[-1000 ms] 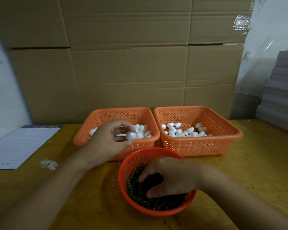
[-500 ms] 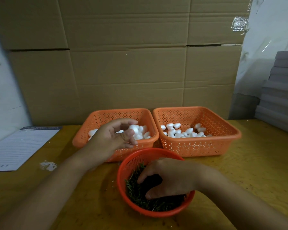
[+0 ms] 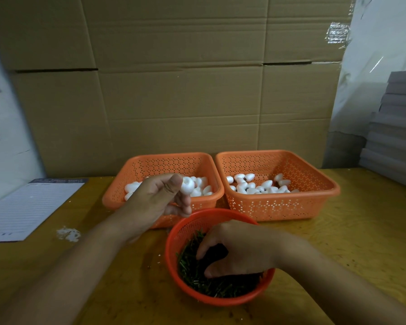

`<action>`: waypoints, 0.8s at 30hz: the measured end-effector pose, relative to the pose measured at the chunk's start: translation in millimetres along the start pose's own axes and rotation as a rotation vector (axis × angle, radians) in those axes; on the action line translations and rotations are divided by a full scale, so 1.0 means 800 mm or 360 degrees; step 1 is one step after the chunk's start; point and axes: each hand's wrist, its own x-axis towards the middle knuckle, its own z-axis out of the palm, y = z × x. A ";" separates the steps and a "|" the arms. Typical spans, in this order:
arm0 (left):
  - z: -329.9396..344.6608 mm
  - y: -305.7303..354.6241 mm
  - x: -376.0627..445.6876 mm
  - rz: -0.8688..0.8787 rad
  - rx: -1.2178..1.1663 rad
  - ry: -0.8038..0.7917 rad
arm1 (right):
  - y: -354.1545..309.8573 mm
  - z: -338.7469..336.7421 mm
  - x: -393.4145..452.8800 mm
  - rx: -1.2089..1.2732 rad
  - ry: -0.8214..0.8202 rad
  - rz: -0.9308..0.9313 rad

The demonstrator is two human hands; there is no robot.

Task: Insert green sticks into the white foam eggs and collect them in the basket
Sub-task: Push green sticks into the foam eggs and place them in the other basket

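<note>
1. left hand (image 3: 155,202) is up over the front edge of the left orange basket (image 3: 150,165), pinching one white foam egg (image 3: 188,185) between thumb and fingertips; so that one's closed on the egg
2. right hand (image 3: 234,249) is down inside the round red basket (image 3: 185,227), fingers curled into the pile of green sticks (image 3: 197,280); honestly can't tell if it has actually got one pinched or not
3. left basket has a bunch of loose foam eggs (image 3: 201,186) behind the hand; right orange basket (image 3: 291,207), touching it side by side, holds more foam eggs (image 3: 256,186)
4. all three baskets sit on a yellowish wooden worktop (image 3: 338,231); lined paper sheet (image 3: 28,207) lies off to the left, cardboard wall (image 3: 185,90) behind
</note>
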 end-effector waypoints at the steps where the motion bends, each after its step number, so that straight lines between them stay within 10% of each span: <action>1: 0.000 0.000 0.000 -0.0015 -0.0017 -0.0010 | 0.000 0.000 0.000 0.0011 0.0055 -0.0007; 24: -0.005 -0.008 0.003 0.0009 -0.0081 -0.0037 | -0.002 0.000 0.004 0.0191 0.0605 0.0099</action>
